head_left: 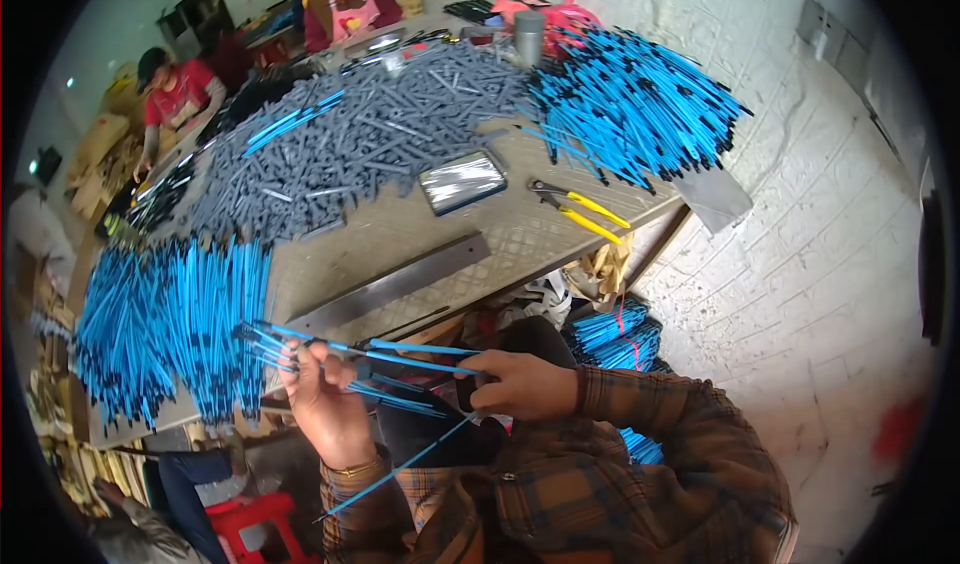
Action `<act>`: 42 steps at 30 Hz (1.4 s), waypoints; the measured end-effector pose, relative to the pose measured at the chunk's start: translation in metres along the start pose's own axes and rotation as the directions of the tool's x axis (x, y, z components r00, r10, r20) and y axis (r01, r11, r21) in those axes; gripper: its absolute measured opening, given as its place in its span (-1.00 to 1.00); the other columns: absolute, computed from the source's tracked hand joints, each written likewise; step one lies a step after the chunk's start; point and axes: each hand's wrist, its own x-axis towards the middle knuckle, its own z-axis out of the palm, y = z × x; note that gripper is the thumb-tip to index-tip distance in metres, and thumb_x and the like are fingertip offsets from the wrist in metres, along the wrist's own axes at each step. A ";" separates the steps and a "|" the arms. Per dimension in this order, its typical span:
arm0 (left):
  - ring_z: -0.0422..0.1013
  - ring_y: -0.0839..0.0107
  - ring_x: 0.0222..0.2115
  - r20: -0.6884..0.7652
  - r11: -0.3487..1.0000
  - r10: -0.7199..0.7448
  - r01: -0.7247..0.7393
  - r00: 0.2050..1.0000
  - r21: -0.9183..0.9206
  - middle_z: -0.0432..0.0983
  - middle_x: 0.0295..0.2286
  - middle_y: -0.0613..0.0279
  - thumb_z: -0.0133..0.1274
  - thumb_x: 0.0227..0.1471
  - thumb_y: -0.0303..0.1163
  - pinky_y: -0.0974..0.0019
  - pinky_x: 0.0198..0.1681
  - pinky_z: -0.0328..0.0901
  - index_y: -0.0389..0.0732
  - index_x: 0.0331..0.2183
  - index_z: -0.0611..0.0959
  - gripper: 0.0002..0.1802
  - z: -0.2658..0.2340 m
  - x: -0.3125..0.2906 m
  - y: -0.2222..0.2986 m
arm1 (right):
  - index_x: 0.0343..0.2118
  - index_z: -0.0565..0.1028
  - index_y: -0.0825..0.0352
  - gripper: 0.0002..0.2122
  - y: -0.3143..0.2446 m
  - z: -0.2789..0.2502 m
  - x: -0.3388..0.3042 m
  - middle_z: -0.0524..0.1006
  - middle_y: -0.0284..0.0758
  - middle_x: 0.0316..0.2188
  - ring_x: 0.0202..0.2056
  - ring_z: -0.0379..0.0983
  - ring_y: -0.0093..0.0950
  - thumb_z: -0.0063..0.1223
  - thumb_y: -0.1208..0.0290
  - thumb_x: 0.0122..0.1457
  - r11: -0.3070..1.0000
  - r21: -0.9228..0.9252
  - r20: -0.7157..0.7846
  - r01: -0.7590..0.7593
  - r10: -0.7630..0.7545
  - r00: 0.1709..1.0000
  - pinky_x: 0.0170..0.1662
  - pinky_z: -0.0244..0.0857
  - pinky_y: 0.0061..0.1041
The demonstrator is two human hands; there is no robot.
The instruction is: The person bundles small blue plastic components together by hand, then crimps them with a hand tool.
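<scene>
In front of my body, my left hand [328,409] is closed, fingers pinching several thin blue rods with black ends [400,396]. My right hand [525,384] is closed too, its thumb and fingers around the right end of blue rods [420,349] that reach across to the left hand. One single blue rod [395,472] slants down to the left from below the right hand, over my left sleeve. Left of my left hand, a dense pile of similar blue rods [180,324] lies at the table's near left.
A metal bar [390,282] lies along the table edge. Yellow-handled pliers [590,214] and a shallow box of silvery pieces [463,181] are beyond it. Grey tubes [370,114] are heaped behind, more blue rods [640,104] at right. A red stool [255,526] stands lower left; two people work across.
</scene>
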 end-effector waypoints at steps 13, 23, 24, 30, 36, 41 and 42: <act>0.09 0.59 -0.78 0.312 0.983 -0.176 0.186 0.934 -0.004 0.37 -0.63 0.24 -0.12 0.11 -0.31 0.52 -0.71 0.00 -0.21 -0.33 0.43 -0.83 0.007 -0.025 0.007 | -0.31 0.42 0.28 -0.85 0.083 -0.124 -0.024 0.48 -0.15 -0.36 -0.36 0.43 -0.16 -0.12 0.38 0.11 0.780 -0.468 -0.370 -0.416 0.254 0.894 -0.32 0.35 -0.30; 0.22 0.49 -0.79 0.460 0.883 -0.423 0.241 0.780 0.403 0.50 -0.57 -0.05 -0.02 0.05 -0.31 0.50 -0.70 0.13 -0.28 -0.36 0.50 -0.79 -0.019 -0.029 0.019 | -0.29 0.38 0.34 -0.82 0.167 -0.201 -0.009 0.52 -0.12 -0.42 -0.38 0.50 -0.21 -0.27 0.44 0.10 -0.046 -0.738 -0.471 -0.673 0.748 0.466 -0.37 0.37 -0.25; 0.24 0.47 -0.79 0.416 0.841 -0.494 0.298 0.764 0.451 0.50 -0.54 -0.10 -0.02 0.04 -0.32 0.49 -0.70 0.14 -0.29 -0.35 0.50 -0.78 -0.026 -0.028 0.022 | -0.29 0.38 0.34 -0.82 0.174 -0.200 -0.008 0.52 -0.12 -0.42 -0.38 0.50 -0.21 -0.27 0.44 0.10 -0.043 -0.740 -0.470 -0.671 0.747 0.470 -0.37 0.37 -0.25; 0.39 0.30 -0.68 0.291 0.728 -0.648 0.459 0.704 0.509 0.50 -0.43 -0.24 0.00 0.02 -0.34 0.38 -0.63 0.25 -0.35 -0.31 0.52 -0.74 -0.040 -0.025 0.029 | -0.19 0.29 0.33 -0.75 0.203 -0.199 -0.011 0.51 -0.10 -0.41 -0.38 0.48 -0.17 -0.23 0.36 0.08 -0.006 -0.710 -0.531 -0.704 0.662 0.529 -0.34 0.35 -0.19; 0.45 0.16 -0.32 0.453 0.798 -0.595 0.422 0.664 0.430 0.44 -0.23 -0.20 -0.03 0.03 -0.32 0.22 -0.21 0.30 -0.37 -0.17 0.48 -0.63 -0.032 -0.024 0.022 | -0.21 0.28 0.35 -0.75 0.200 -0.193 -0.009 0.50 -0.06 -0.43 -0.38 0.46 -0.11 -0.19 0.34 0.08 0.036 -0.691 -0.539 -0.722 0.639 0.548 -0.32 0.34 -0.19; 0.37 0.00 -0.15 0.427 0.818 -0.562 0.399 0.708 0.415 0.34 -0.11 -0.26 0.00 0.00 -0.32 0.07 -0.04 0.20 -0.35 -0.09 0.43 -0.56 -0.024 -0.033 0.020 | -0.20 0.30 0.39 -0.74 0.202 -0.197 -0.004 0.49 0.02 -0.49 -0.42 0.45 -0.09 -0.15 0.34 0.09 0.175 -0.549 -0.601 -0.817 0.597 0.532 -0.35 0.34 -0.20; 0.35 -0.05 -0.13 0.400 0.829 -0.541 0.386 0.740 0.405 0.30 -0.08 -0.30 0.01 -0.01 -0.34 0.02 -0.03 0.19 -0.33 -0.08 0.42 -0.56 -0.022 -0.036 0.021 | -0.19 0.29 0.38 -0.73 0.197 -0.195 0.002 0.48 0.03 -0.50 -0.42 0.45 -0.08 -0.13 0.33 0.09 0.278 -0.497 -0.632 -0.822 0.533 0.563 -0.35 0.33 -0.19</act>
